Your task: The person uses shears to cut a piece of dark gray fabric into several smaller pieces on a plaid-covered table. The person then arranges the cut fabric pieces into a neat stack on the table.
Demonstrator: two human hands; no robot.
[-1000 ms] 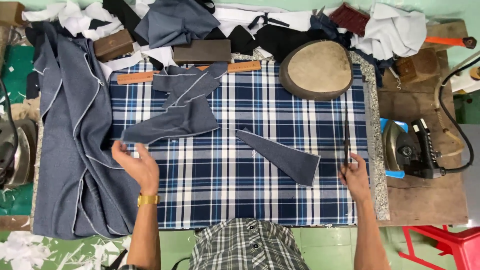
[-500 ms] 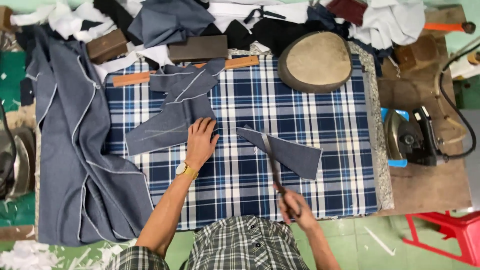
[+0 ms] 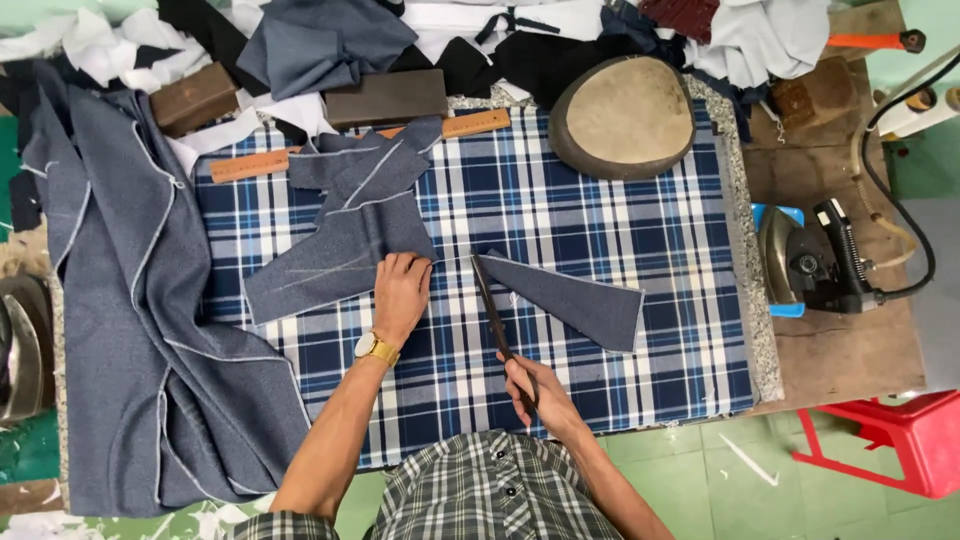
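Observation:
My left hand (image 3: 401,290) lies flat on the right end of a long grey fabric piece (image 3: 330,250) marked with chalk lines, on a blue plaid-covered table (image 3: 600,210). A gold watch sits on that wrist. My right hand (image 3: 532,392) grips the handles of long dark scissors (image 3: 497,316), whose blades point up towards the pointed tip of a triangular grey fabric piece (image 3: 575,300). The blades look closed or nearly so.
A big grey garment (image 3: 110,300) hangs over the table's left edge. An orange ruler (image 3: 470,124), dark blocks (image 3: 385,97) and a domed pressing pad (image 3: 625,115) lie at the back. An iron (image 3: 805,262) rests at the right, a red stool (image 3: 895,440) below it.
My left hand has moved from the table's left onto the long grey piece. My right hand picked up the scissors from the right side and brought them to the table's middle.

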